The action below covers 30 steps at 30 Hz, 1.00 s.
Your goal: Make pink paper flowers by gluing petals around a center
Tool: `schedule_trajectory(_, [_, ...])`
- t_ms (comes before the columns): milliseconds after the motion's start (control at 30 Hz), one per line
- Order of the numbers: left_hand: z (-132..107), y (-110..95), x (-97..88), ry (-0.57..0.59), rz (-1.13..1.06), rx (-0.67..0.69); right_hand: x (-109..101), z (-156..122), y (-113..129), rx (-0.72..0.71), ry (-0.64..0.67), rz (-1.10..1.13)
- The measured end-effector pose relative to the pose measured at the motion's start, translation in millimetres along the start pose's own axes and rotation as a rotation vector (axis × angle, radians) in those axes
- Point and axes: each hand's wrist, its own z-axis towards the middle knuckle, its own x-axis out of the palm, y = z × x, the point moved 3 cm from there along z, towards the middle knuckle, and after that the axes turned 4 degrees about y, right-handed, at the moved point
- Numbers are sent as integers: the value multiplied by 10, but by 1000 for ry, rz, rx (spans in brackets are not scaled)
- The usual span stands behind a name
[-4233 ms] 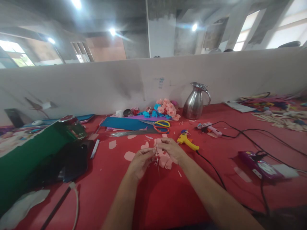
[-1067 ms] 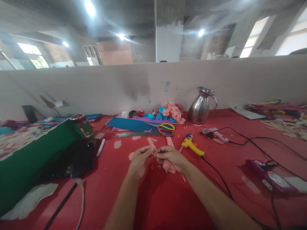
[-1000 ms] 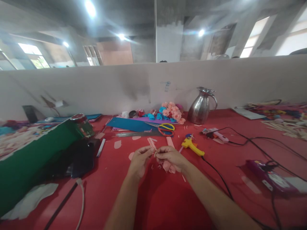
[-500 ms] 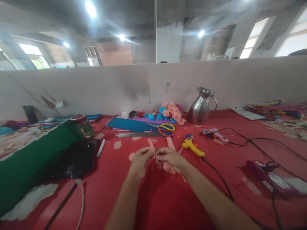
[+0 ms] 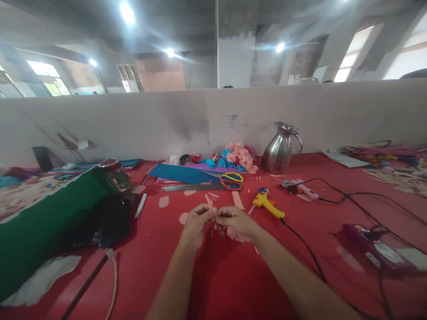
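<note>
Over the red tabletop, my left hand is closed in a pinch on a narrow strip of pink paper, whose end sticks up past the fingers. My right hand meets it fingertip to fingertip, also pinching. What lies between the right fingers is too small and covered to make out. Pink paper petals show just beneath the right hand, with small scraps beside them. A flat pink paper piece lies beyond that hand, and a round pink petal lies by the left one.
A yellow glue gun with a black cord lies to the right. Scissors rest on blue paper, near pink paper flowers. A steel jug, a purple power box, a black tray and a green box stand around.
The fingertips of both hands have come closer together. The pink strip shows less above my left fingers, and the thin wire seen under my right hand is no longer clear.
</note>
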Motion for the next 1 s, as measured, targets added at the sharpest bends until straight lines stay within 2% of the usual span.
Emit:
schedule_trajectory(167, [8,12,2,41,34,7,-21,13,-7,-6,-21,-25])
schedule_trajectory(400, [28,3,-74,-95,61,98,-38,25,0,-51,-126,-152])
schedule_trajectory(600, [12,-3,-25,-11,101,80,-31,29,17,-71,-173,-83])
schedule_trajectory(767, [-4,-44,-18,-4,142,129,-43,34,-9,-77,-173,-77])
schedule_trajectory(1000, [25,-50,-61,-99,262,237,-59,50,-20,-137,-250,-236])
